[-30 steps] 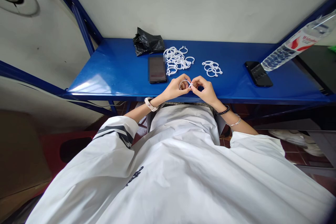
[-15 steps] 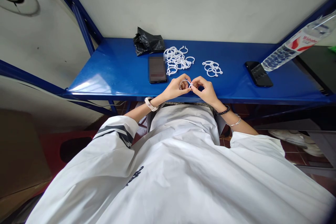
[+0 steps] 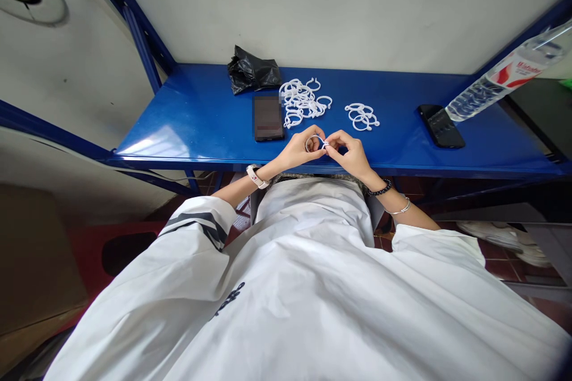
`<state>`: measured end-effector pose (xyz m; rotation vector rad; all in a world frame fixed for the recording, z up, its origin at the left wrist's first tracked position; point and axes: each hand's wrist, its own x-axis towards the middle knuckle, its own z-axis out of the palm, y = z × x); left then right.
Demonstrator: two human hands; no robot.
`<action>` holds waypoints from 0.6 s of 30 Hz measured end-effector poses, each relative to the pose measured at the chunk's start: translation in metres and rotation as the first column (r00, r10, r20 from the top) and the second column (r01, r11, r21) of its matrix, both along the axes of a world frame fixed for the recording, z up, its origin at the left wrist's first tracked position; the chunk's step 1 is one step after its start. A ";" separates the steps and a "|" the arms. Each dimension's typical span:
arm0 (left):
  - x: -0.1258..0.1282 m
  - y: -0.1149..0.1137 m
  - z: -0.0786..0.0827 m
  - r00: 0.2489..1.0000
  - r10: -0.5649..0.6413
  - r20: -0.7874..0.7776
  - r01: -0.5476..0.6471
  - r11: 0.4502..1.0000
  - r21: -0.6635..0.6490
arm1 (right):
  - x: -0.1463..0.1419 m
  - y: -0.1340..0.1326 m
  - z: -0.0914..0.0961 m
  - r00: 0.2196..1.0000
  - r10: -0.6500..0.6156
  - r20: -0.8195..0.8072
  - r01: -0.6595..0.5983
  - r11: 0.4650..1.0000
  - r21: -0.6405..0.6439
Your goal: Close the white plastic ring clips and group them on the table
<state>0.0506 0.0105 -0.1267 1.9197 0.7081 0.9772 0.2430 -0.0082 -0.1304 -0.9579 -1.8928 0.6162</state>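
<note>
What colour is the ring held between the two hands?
White; the ring shows in the head view, partly hidden by fingers.

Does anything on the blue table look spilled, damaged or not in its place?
Nothing looks spilled or broken. Only the water bottle seems odd: it slants to the right in the picture, beside the black phone, though the wide lens may cause this.

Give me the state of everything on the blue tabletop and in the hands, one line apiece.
Left hand: pinching the held ring
Right hand: pinching the same ring
Held ring: gripped; whether fastened, unclear
Ring pile: loose, heaped
Smaller ring group: overlapping
Black bag: crumpled
Dark device: lying flat
Phone: lying flat
Bottle: standing, fill level unclear
</note>
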 end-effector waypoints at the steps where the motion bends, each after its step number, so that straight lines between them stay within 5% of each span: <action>1: 0.000 0.000 0.000 1.000 -0.001 0.000 0.001 1.000 0.001 | 0.000 0.000 0.000 1.000 0.001 -0.001 -0.001 1.000 0.000; 18: -0.001 0.001 0.001 0.999 -0.017 -0.050 0.017 1.000 0.006 | -0.001 -0.001 0.001 1.000 -0.026 0.005 0.026 0.999 -0.035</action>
